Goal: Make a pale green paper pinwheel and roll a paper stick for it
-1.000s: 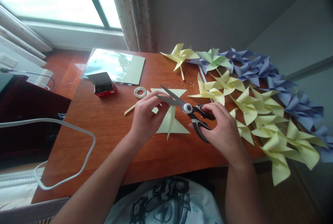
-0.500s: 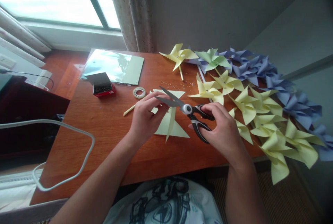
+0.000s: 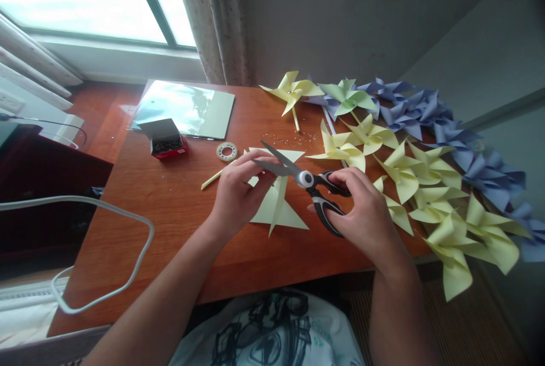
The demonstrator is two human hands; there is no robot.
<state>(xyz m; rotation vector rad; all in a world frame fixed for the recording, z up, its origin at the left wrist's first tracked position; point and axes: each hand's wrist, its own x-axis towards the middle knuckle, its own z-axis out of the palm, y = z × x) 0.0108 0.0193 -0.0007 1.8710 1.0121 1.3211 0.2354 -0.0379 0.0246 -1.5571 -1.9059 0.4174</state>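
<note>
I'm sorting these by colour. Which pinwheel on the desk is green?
The green pinwheel at the back of the desk, between the lone yellow pinwheel near the curtain and the purple pinwheels. All the others are yellow or purple.

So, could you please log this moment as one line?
right hand: holds open scissors | left hand: holds yellow paper at blades | pinwheels on table
</note>
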